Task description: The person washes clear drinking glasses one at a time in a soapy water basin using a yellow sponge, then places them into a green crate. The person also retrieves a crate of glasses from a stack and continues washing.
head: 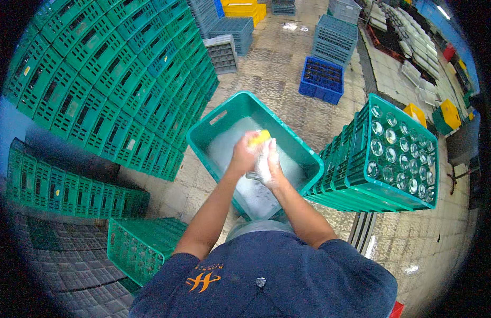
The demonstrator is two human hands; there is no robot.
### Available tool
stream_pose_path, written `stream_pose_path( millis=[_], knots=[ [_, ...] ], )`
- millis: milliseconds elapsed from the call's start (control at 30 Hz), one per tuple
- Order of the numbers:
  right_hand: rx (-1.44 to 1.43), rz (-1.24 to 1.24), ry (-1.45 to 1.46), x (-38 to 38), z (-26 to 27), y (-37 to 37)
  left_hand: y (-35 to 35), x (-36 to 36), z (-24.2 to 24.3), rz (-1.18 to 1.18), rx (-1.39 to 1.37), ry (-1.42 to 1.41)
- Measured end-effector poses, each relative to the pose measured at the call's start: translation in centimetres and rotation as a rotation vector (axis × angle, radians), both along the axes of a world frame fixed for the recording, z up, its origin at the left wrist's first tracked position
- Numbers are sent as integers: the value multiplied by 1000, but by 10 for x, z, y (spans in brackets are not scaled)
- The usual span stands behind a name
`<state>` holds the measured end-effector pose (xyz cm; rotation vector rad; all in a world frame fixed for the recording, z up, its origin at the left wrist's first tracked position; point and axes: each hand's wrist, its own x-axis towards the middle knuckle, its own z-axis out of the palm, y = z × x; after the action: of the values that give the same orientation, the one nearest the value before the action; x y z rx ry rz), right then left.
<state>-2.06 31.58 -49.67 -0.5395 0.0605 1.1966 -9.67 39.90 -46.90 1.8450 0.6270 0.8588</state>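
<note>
Directly before me stands a green plastic tub [313,159] holding soapy, foamy water [255,198]. Above the foam my left hand [244,153] grips a yellow sponge [260,138]. Close beside it, my right hand [272,169] is covered in white suds and closed around a foam-covered object [262,167], possibly a glass; the suds hide its shape. The sponge meets the upper end of that object between the two hands.
On the right, a stack of green crates [349,181] carries several clear glasses [404,161] in its top crate. Tall green crate stacks [122,79] fill the left. A blue crate [321,93] sits ahead on the wet tiled floor [269,75]. Another green crate [138,246] is at lower left.
</note>
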Motion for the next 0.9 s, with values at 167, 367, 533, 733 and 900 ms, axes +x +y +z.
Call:
stream_pose_path(
  millis=[167,367,533,733,900],
  knots=[
    [-245,160,-157,-11,-3,-3,32,14,-10,123,158,264],
    [-207,-123,1,5,-36,6,-40,36,-6,350,706,157],
    [32,146,-35,24,-14,5,-44,26,0,370,119,308],
    [108,162,-287,39,10,13,-25,19,12,213,452,90],
    [104,513,79,44,9,-1,15,30,22,226,-51,175]
  ],
)
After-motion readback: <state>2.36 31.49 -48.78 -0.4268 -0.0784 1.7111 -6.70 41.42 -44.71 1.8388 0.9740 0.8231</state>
